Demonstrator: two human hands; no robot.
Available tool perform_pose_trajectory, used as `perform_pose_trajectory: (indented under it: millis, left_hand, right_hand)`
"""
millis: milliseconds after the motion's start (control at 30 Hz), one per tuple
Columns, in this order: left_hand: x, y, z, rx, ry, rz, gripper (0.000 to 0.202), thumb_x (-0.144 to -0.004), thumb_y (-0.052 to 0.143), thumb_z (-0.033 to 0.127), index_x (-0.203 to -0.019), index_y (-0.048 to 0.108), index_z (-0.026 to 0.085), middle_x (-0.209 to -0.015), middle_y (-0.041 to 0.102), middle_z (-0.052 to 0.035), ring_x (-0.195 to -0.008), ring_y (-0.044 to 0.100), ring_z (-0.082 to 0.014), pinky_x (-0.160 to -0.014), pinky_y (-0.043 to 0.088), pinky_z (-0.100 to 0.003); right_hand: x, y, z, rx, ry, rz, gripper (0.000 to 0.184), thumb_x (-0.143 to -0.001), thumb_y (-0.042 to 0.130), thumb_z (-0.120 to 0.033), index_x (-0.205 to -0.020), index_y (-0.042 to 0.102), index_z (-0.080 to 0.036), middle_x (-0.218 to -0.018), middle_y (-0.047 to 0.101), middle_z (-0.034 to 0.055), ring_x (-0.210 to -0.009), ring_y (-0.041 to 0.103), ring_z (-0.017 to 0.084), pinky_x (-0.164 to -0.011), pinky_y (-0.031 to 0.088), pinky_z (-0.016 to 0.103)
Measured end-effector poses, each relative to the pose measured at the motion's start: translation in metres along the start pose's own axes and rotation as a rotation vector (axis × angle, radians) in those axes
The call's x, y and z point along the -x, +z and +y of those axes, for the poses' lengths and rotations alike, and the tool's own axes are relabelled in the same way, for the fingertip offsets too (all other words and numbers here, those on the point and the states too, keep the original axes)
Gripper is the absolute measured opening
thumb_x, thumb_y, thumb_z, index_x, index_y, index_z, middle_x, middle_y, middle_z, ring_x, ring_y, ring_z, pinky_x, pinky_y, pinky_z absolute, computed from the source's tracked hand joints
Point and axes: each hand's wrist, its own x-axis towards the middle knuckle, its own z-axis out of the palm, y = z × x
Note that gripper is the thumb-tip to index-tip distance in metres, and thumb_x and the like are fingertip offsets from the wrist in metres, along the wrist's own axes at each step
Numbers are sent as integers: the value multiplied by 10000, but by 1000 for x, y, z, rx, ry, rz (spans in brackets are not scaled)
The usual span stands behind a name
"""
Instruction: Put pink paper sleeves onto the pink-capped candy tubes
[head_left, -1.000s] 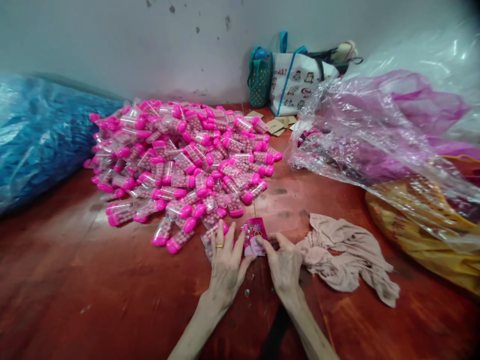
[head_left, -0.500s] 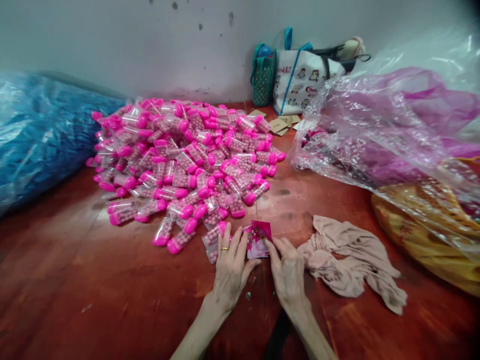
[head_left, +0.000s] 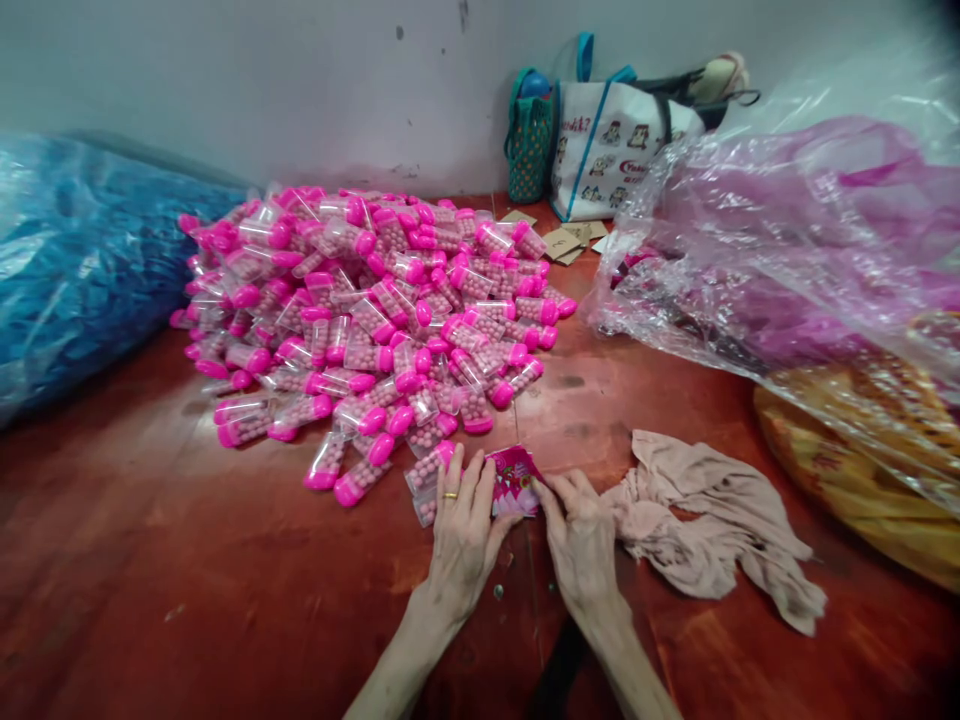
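Observation:
A small pink printed packet or label [head_left: 514,482] lies on the reddish floor between my two hands. My left hand [head_left: 466,515], with a ring on it, rests flat, its fingers stretched out along the label's left edge. Under and beside those fingers is a clear container with pink beads [head_left: 426,478]. My right hand [head_left: 581,530] pinches the label's right edge between thumb and forefinger. Beyond my hands rises a large heap of similar pink-capped bead containers [head_left: 367,335].
A beige cloth [head_left: 697,520] lies crumpled right of my right hand. Behind it are clear and pink plastic bags [head_left: 750,240] and a yellow round thing [head_left: 855,480]. A blue-filled bag [head_left: 97,270] bulges at left. By the wall stand a white tote [head_left: 600,150] and a green bottle holder [head_left: 529,150].
The label's right edge has shifted and now looks slanted or bent under my right fingers. My left hand stays nearly in place. The view has moved slightly.

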Motion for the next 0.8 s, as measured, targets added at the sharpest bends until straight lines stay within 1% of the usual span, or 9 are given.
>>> perform_pose_trajectory:
  millis: [200, 267, 367, 467, 533, 600, 700, 767, 800]
  left_hand:
    - [0, 1, -1, 0, 2, -20, 513, -784, 541, 292, -1246, 408, 112, -1252, 485, -168, -1295, 197, -335, -1001, 265, -538]
    - [0, 1, -2, -14, 12, -32, 488, -785, 538, 296, -1226, 434, 115, -1245, 490, -171, -1292, 198, -343, -996, 262, -555]
    - [0, 1, -1, -28, 13, -36, 469, -783, 538, 311, -1197, 465, 104, -1237, 492, -183, -1292, 187, -354, -987, 268, -567]
    - [0, 2, 0, -19, 6, -26, 442, -776, 548, 308, -1159, 498, 93, -1218, 505, -191, -1291, 186, -360, -987, 271, -563]
    - [-1, 1, 0, 11, 3, -19, 447, -772, 557, 293, -1163, 493, 86, -1219, 502, -196, -1291, 188, -357, -989, 274, -552]
    - [-3, -4, 0, 84, 5, 6, 507, -759, 574, 295, -1204, 454, 84, -1241, 480, -201, -1293, 194, -344, -991, 288, -527]
    - [-7, -18, 3, 259, -43, 132, 652, -702, 632, 339, -1268, 390, 124, -1294, 431, -191, -1279, 244, -324, -1004, 276, -504]
    - [-11, -30, 8, 429, -157, 206, 690, -669, 667, 342, -1277, 390, 173, -1317, 416, -163, -1256, 298, -308, -1011, 264, -490]
    - [-15, -35, 11, 555, -240, 210, 675, -670, 671, 328, -1273, 400, 192, -1318, 422, -147, -1238, 335, -295, -1002, 287, -471]
  right_hand:
    - [0, 2, 2, -84, 64, 30, 168, -838, 474, -231, -915, 606, -160, -832, 649, 65, -699, 586, 183, -647, 407, 275]
    - [1, 2, 3, -109, 106, 36, 158, -830, 489, -265, -864, 609, -167, -789, 658, 48, -660, 584, 177, -631, 405, 273]
    - [0, 0, 3, -161, 105, 86, 193, -831, 482, -305, -780, 605, -165, -739, 639, 39, -654, 567, 169, -626, 400, 267]
    - [-2, -5, 3, -225, 111, 167, 223, -827, 479, -338, -761, 595, -158, -712, 616, 31, -654, 546, 161, -631, 397, 261]
    - [-4, -8, 2, -279, 157, 186, 247, -818, 487, -370, -746, 592, -159, -671, 602, 16, -620, 529, 152, -611, 393, 252]
    - [-4, -11, 2, -352, 218, 165, 273, -806, 497, -403, -718, 586, -160, -614, 571, -5, -576, 501, 139, -573, 382, 239]
    - [-1, -15, 0, -471, 285, 91, 290, -790, 514, -424, -690, 580, -160, -556, 508, -32, -526, 448, 117, -515, 354, 217]
    - [2, -17, -2, -540, 286, 43, 283, -788, 522, -414, -682, 578, -158, -560, 499, -35, -530, 439, 110, -513, 350, 208]
    - [4, -17, -4, -568, 277, 25, 277, -789, 524, -405, -678, 578, -157, -569, 505, -34, -538, 442, 108, -520, 354, 205]
